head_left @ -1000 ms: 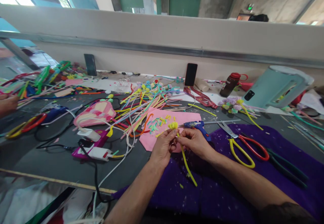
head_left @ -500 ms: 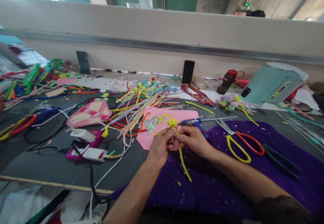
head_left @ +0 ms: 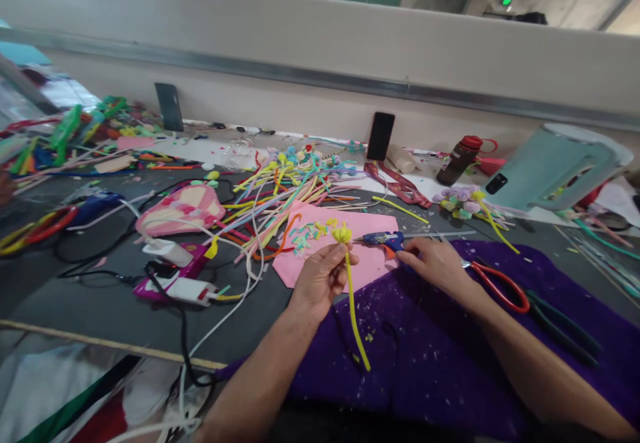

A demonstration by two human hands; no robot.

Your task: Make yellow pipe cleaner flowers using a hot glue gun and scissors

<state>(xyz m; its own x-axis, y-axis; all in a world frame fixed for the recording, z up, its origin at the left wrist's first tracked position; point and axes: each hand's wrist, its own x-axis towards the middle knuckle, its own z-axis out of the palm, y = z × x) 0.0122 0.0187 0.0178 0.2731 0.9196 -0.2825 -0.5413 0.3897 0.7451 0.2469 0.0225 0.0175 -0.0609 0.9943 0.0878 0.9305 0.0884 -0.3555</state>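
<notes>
My left hand (head_left: 320, 273) pinches a yellow pipe-cleaner flower (head_left: 342, 233) just below its looped head. Its yellow stem (head_left: 354, 316) hangs down over the purple cloth. At the handle of a blue glue gun (head_left: 383, 238) is my right hand (head_left: 433, 263), its fingers closed around the handle and hiding part of it. The gun lies on a pink sheet (head_left: 370, 266), its nozzle pointing left toward the flower. Small cut pipe-cleaner pieces (head_left: 305, 236) are scattered on that sheet. Red-handled scissors (head_left: 500, 286) lie partly hidden behind my right forearm.
Purple cloth (head_left: 425, 349) covers the near table. Dark-handled pliers (head_left: 565, 326) lie right. A magenta power strip (head_left: 175, 273) with cables sits left. Behind are a heap of pipe cleaners (head_left: 295, 183), a phone (head_left: 381, 136), a brown bottle (head_left: 457, 161) and a mint kettle (head_left: 540, 166).
My right hand has let go of the flower stem and moved right to the glue gun's handle. The flower stays in my left hand. The view has tilted down slightly.
</notes>
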